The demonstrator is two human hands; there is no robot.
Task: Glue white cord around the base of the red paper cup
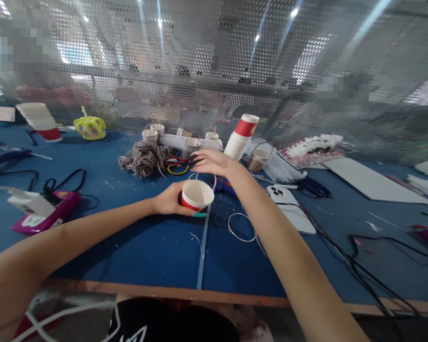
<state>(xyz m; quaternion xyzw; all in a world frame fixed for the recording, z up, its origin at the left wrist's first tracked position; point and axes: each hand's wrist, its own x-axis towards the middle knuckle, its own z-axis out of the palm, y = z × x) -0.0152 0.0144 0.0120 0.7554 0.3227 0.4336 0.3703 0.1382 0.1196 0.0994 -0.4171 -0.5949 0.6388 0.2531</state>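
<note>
My left hand (173, 199) is wrapped around a red and white paper cup (198, 194), its mouth tilted up toward me, just above the blue table. Farther back, my right hand (212, 163) stretches out with its fingers extended, holding nothing that I can see. Its fingertips are close to a small cord-wrapped cup with a handle (191, 146); whether they touch it I cannot tell. A tangled bundle of grey-brown cord (145, 158) lies to the left of that cup. Scissors with red and yellow handles (177, 166) lie between the cord and my hands.
A leaning stack of paper cups (240, 137) stands behind my right hand, beside another wrapped cup (259, 159). A white phone (290, 209) lies right of my forearm, near black cables. A magenta power strip (46, 213) sits at left. Perforated metal (199, 61) closes the back.
</note>
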